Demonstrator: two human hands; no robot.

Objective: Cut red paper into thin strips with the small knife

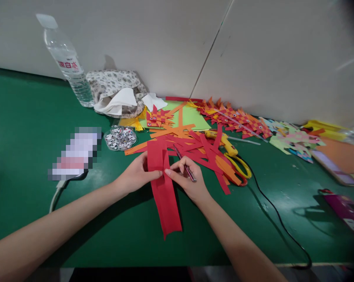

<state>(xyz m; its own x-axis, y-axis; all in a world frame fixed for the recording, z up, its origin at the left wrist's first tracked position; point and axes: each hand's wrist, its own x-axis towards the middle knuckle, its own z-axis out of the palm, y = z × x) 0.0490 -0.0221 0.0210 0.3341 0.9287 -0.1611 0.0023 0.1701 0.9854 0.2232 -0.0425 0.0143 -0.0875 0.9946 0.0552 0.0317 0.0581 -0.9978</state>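
A long red paper strip [165,196] lies on the green table [27,129], running from the pile toward me. My left hand [137,176] pinches the strip's left edge near its middle. My right hand [185,178] pinches the same strip from the right and also holds a thin dark pen-like tool [185,168] that points away from me. Both hands are closed on the paper, fingertips nearly touching.
A pile of red and orange strips [194,147], yellow-handled scissors [238,164], a glue gun [220,141] with black cord, woven paper fish [238,117], a tray of googly eyes [120,138], a water bottle [67,62], a cloth pouch [115,90], a phone [77,152].
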